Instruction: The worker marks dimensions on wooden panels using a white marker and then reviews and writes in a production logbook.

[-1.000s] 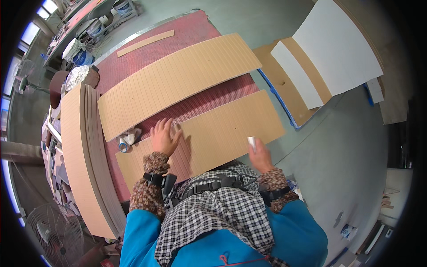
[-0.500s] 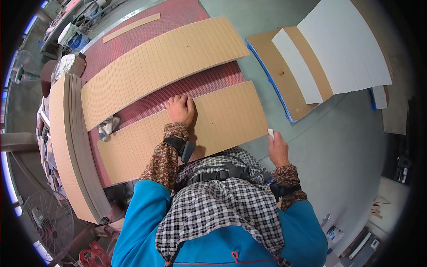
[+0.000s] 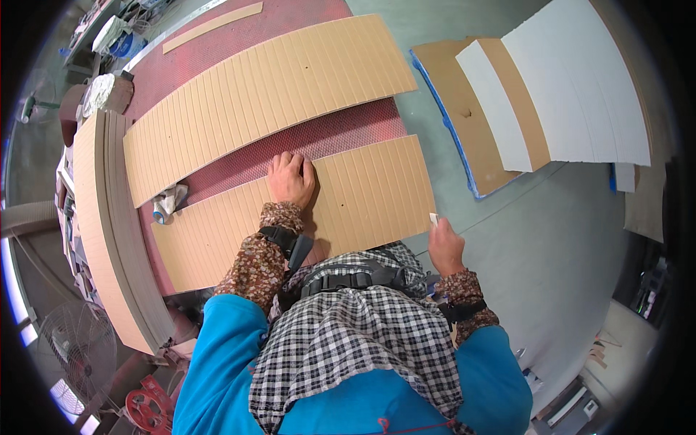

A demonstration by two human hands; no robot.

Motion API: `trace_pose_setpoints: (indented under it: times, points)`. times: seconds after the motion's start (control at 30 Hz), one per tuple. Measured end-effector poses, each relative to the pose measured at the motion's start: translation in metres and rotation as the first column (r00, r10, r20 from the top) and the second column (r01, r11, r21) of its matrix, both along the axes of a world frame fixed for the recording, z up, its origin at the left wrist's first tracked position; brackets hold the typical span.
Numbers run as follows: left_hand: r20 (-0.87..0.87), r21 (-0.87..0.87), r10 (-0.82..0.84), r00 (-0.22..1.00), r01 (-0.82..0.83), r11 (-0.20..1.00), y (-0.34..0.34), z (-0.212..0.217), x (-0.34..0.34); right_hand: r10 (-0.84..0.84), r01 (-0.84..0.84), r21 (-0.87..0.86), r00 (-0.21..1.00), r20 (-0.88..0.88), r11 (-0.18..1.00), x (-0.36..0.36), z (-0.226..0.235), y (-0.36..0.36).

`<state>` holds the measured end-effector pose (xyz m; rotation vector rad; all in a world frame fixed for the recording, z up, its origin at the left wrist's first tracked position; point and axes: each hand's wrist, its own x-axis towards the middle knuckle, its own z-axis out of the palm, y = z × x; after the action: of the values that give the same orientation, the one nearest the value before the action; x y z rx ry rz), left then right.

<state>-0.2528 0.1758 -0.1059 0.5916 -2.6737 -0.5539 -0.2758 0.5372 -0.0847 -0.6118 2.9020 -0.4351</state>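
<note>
A long tan panel with parallel grooves (image 3: 370, 190) lies nearest me on a red, mesh-textured tabletop (image 3: 341, 134). My left hand (image 3: 291, 183) rests on it, its fingers bent over the far edge. At the panel's near right corner, my right hand (image 3: 446, 246) is closed around a small whitish flat piece (image 3: 434, 219). Only the tip of that piece shows, so its kind is unclear. A second grooved panel (image 3: 272, 83) lies beyond, with a strip of red tabletop between the two.
Left of the panels stands a stack of similar boards (image 3: 98, 225). A crumpled cloth-like bundle (image 3: 169, 203) sits near the panels' left ends. A thin strip (image 3: 212, 27) lies at the far side. Cardboard and white sheets (image 3: 573, 87) stand at right; a fan (image 3: 78, 344) is lower left.
My right hand has moved slightly left and toward me, bringing the whitish piece to the panel's corner. My left hand keeps its place on the panel. The view has shifted a little.
</note>
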Motion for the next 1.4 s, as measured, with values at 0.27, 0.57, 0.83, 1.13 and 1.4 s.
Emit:
trace_pose_setpoints:
  times: [0.27, 0.57, 0.83, 1.13, 1.4]
  points:
    - [-0.010, -0.002, -0.017, 1.000, 0.017, 1.000, 0.000, 0.001, 0.003, 0.097, -0.091, 0.097, 0.993, -0.059, 0.991, -0.097, -0.002, -0.081]
    - [-0.011, 0.003, -0.025, 1.000, 0.025, 1.000, 0.003, 0.002, -0.003, 0.097, -0.091, 0.062, 0.988, -0.116, 0.994, -0.166, -0.002, -0.130]
    - [-0.037, -0.013, -0.018, 0.999, 0.017, 1.000, -0.001, 0.000, 0.002, 0.040, -0.040, 0.080, 0.999, 0.005, 0.996, -0.052, 0.007, -0.045]
    - [-0.047, -0.027, -0.029, 0.998, 0.027, 0.999, -0.001, -0.008, 0.002, 0.005, -0.007, 0.040, 0.998, 0.057, 0.999, 0.062, 0.000, 0.041]
    - [-0.044, -0.026, -0.030, 0.999, 0.029, 0.999, -0.002, -0.006, 0.001, -0.014, 0.014, -0.006, 0.999, -0.052, 1.000, 0.037, 0.005, 0.004]
